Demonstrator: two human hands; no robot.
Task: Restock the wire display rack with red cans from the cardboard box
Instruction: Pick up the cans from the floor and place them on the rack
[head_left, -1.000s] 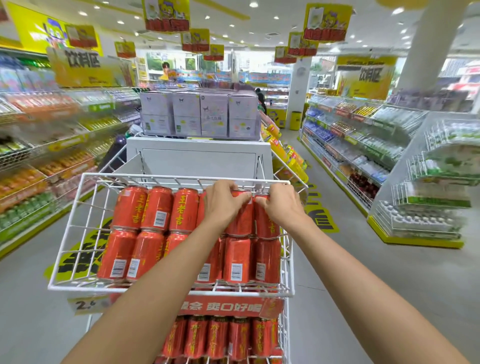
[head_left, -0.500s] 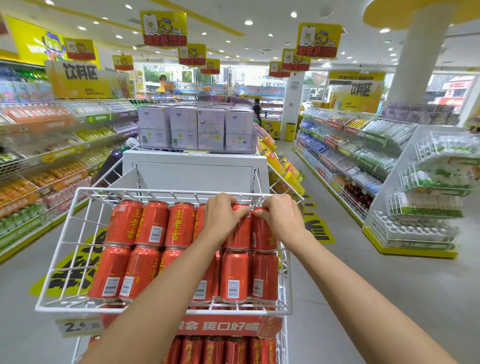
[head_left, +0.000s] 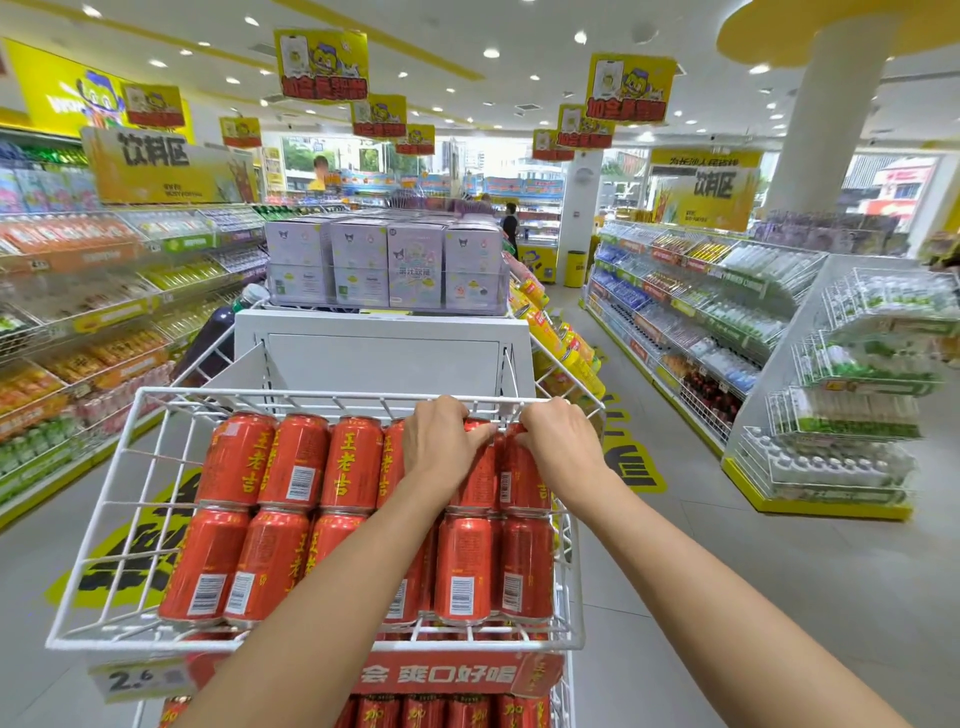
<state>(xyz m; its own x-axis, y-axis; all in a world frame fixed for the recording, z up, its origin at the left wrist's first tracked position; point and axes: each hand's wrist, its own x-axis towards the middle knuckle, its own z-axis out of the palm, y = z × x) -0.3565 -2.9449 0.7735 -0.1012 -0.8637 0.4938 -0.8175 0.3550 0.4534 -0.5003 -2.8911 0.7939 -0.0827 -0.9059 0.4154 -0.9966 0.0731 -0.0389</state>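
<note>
Left hand and right hand each clasp a red can at the wire rack's one o'clock; press both flush against neighbours.

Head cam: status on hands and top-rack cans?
Left hand, right hand curled over back-row red cans, right end of top wire basket. Cardboard box not in view. No obstruction.

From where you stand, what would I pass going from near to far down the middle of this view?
Red banner → front row of red cans → back row of red cans, with left hand and right hand on it → white panel → purple boxes.
</note>
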